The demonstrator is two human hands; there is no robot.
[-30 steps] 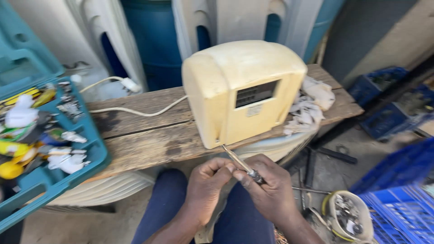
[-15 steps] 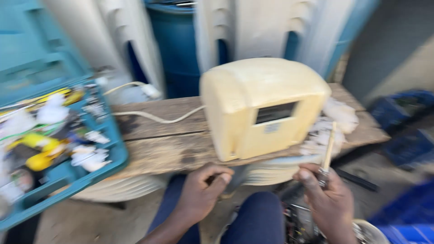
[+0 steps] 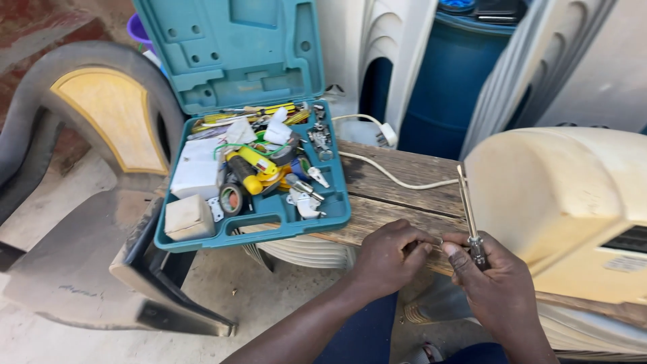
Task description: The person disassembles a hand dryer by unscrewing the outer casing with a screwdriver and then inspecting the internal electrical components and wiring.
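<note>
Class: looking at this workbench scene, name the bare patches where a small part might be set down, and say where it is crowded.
Bare wood on the plank bench lies between the teal tool case and the cream housing, crossed only by the white cord. The grey chair seat is also bare. The case itself is crammed.

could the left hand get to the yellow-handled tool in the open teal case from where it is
Probably yes: the left hand rests at the wooden bench edge beside the open teal case, lid up, and the yellow-handled tool lies on top, uncovered.
</note>
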